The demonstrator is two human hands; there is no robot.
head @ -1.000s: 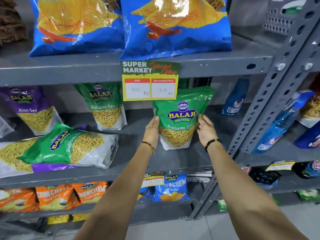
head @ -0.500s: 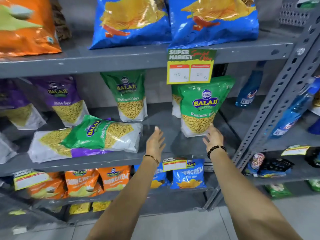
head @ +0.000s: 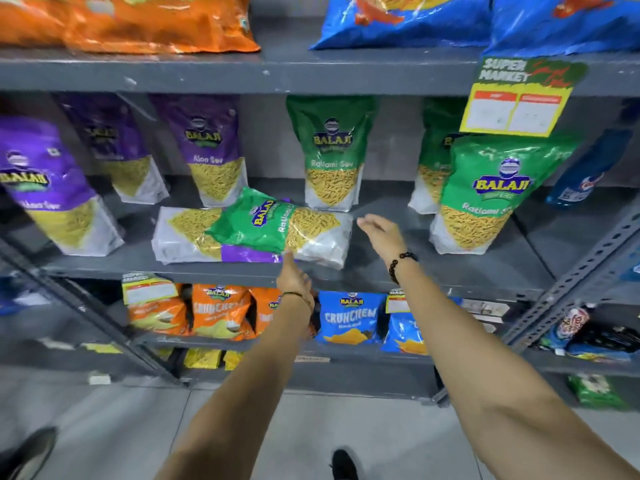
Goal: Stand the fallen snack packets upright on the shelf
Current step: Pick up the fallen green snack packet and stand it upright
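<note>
A green Ratlami Sev packet (head: 277,226) lies flat on the grey middle shelf (head: 433,271), on top of a fallen purple packet (head: 187,237). My left hand (head: 294,277) reaches up to the green packet's near edge, fingers apart, just touching or almost touching it. My right hand (head: 381,233) hovers open just right of that packet, holding nothing. An upright green packet (head: 491,199) stands to the right, apart from both hands. Another green packet (head: 330,154) stands upright behind the fallen ones.
Purple Aloo Sev packets (head: 211,150) stand at the back and left (head: 45,188). A price tag (head: 519,98) hangs from the upper shelf. Orange and blue Crunchem bags (head: 349,317) fill the shelf below. A slotted steel upright (head: 581,271) rises at right.
Both hands have let go of the upright green packet and moved left to the fallen packets. The view has swung left too.
</note>
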